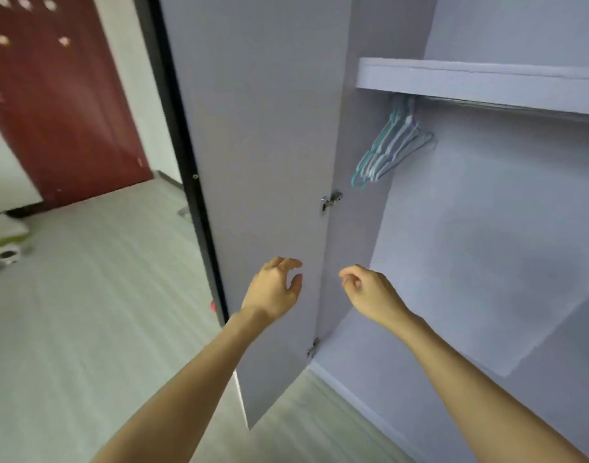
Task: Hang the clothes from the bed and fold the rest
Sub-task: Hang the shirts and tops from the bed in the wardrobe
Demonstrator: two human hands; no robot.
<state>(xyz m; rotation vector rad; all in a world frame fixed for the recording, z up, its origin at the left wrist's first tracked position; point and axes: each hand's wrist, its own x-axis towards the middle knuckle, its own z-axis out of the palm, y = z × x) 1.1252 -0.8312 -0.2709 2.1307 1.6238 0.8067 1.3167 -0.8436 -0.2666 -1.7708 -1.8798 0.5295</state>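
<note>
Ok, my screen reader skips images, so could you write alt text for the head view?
Two bare hands, the left hand and the right hand, reach empty toward an open lilac wardrobe. Its door stands swung wide, and a bunch of teal and white hangers hangs on the rail under the shelf. A dark red door stands behind on the left.

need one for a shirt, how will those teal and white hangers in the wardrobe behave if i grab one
The thin teal and white plastic hangers are probably light and fairly stiff. They hang bunched together, so pulling one likely drags or tangles its neighbours. Hooked on the rail, they will probably swing when touched.
</note>
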